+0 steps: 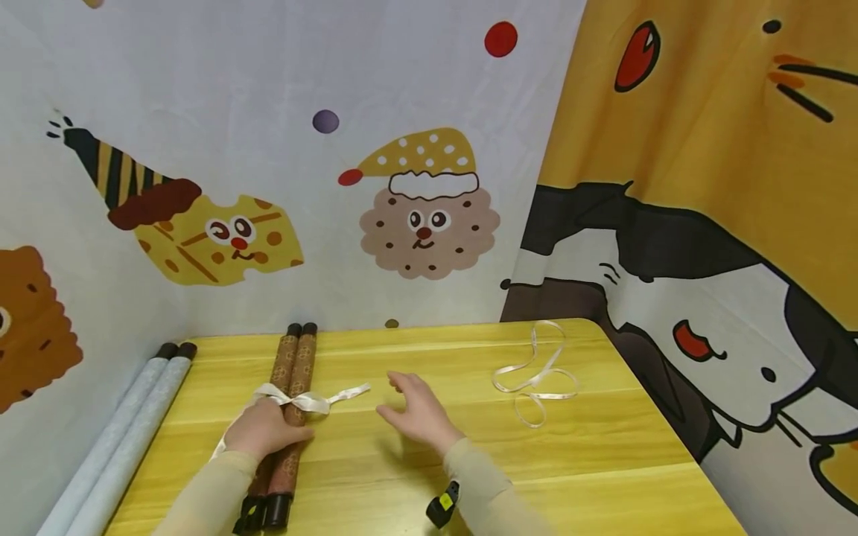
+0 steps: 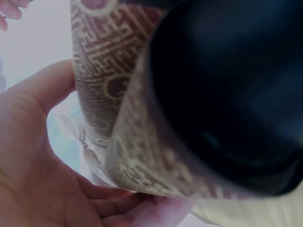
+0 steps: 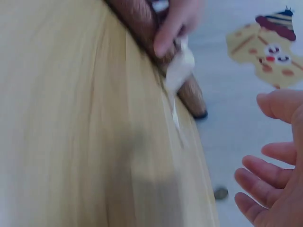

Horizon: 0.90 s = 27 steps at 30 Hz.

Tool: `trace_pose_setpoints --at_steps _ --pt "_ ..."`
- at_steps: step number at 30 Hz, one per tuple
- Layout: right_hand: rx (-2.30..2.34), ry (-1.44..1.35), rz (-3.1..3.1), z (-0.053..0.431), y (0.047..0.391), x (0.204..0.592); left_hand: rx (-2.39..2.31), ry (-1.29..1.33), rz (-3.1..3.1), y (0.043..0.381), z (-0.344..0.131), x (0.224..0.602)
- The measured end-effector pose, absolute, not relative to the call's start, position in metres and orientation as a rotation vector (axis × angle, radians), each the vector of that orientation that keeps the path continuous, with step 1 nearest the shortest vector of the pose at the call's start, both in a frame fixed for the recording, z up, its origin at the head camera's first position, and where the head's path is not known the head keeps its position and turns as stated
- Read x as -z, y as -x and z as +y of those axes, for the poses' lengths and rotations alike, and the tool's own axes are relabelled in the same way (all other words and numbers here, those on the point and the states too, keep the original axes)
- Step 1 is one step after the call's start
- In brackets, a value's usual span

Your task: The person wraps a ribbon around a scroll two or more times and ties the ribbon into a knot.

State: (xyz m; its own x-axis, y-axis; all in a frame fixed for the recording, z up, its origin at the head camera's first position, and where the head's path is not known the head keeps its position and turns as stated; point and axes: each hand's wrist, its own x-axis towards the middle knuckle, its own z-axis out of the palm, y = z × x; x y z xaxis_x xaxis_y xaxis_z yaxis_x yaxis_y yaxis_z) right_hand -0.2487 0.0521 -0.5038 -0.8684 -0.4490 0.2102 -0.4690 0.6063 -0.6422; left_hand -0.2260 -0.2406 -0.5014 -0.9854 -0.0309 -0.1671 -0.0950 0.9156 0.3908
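Pale rolls (image 1: 144, 435), two, lie along the left edge of the table (image 1: 603, 447). Left hand (image 1: 264, 428) curls its fingers round two brown patterned rolls (image 1: 304, 365), tied with one white ribbon (image 1: 311, 403), their far ends near the back edge. Right hand (image 1: 418, 413) hovers, fingers spread wide. One thin ribbon (image 1: 553, 396) lies right.

left fingers (image 2: 161, 212) curled, right fingers (image 3: 266, 171) apart

White ribbon (image 3: 181, 68) across a brown roll (image 3: 141, 23)
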Motion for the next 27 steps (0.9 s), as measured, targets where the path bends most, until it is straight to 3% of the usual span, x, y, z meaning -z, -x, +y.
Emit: trace_pose_setpoints --at_steps 13,27 --pt "-0.846 -0.681 -2.71 0.165 0.262 0.507 -0.624 0.15 2.876 0.23 -0.243 0.501" --pt "-0.675 -0.507 -2.754 0.247 0.27 0.508 -0.667 0.177 2.864 0.227 -0.28 0.505"
